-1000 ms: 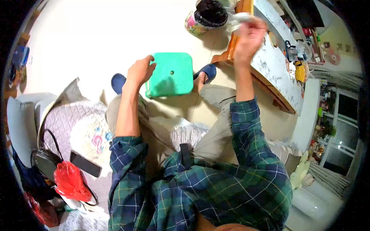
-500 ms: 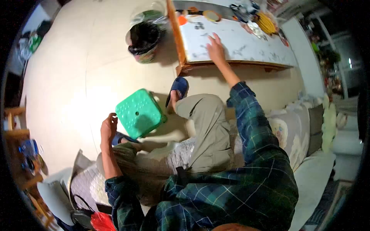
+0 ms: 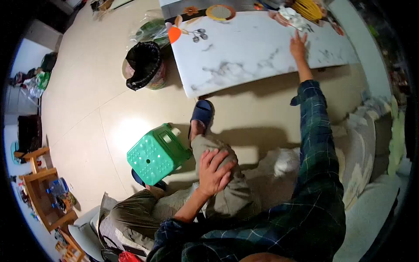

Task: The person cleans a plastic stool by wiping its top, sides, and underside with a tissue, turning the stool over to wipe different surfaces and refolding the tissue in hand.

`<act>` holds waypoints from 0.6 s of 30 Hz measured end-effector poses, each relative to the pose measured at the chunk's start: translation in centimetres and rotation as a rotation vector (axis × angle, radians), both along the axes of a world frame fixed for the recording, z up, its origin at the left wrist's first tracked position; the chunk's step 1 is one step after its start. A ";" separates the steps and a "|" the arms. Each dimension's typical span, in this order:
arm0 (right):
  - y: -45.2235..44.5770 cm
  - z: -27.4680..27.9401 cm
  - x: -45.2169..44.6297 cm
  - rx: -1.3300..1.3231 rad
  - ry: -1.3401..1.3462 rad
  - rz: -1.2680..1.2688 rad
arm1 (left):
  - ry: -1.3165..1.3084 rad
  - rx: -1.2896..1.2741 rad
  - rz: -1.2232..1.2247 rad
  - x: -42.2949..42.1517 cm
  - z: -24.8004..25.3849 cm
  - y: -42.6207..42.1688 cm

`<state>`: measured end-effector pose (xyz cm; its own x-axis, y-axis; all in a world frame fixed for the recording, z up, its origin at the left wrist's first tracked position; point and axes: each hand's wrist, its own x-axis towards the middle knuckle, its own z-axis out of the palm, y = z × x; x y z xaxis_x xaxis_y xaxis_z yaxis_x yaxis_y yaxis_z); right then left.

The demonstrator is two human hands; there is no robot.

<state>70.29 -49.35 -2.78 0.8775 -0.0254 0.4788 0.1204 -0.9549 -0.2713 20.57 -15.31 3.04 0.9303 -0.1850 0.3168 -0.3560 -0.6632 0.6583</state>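
Observation:
My left hand (image 3: 214,174) rests on my right knee, its fingers spread over the grey-green trousers (image 3: 238,198) and holding nothing. My right hand (image 3: 298,47) is stretched out over the far right part of the marble-patterned table (image 3: 235,52), fingers extended and apart. Just beyond its fingertips lies a crumpled white item (image 3: 292,17), perhaps plastic or tissue; whether they touch I cannot tell. A bundle of yellow strands or cord (image 3: 308,9) sits behind it. To the left of my legs stands a green plastic stool (image 3: 152,158).
A bin with a black liner (image 3: 146,65) stands on the floor left of the table, with a clear plastic bag (image 3: 150,30) behind it. Blue slippers (image 3: 202,112) are on my feet. A wooden shelf (image 3: 41,179) with a bottle is at far left; a red bag (image 3: 128,256) lies lower left.
My left hand has moved from beside the green stool onto my right knee. My right hand has reached farther right across the table towards the white item. The view has shifted too.

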 end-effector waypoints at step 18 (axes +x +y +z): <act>-1.8 1.1 -4.3 1.171 0.346 0.305 | -0.051 -0.022 0.012 0.4 0.8 0.7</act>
<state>65.99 -51.12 -1.69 0.9973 -0.0529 0.0503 0.0467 -0.0660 -0.9967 20.98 -14.60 3.83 0.9148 -0.1665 0.3679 -0.3818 -0.6532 0.6539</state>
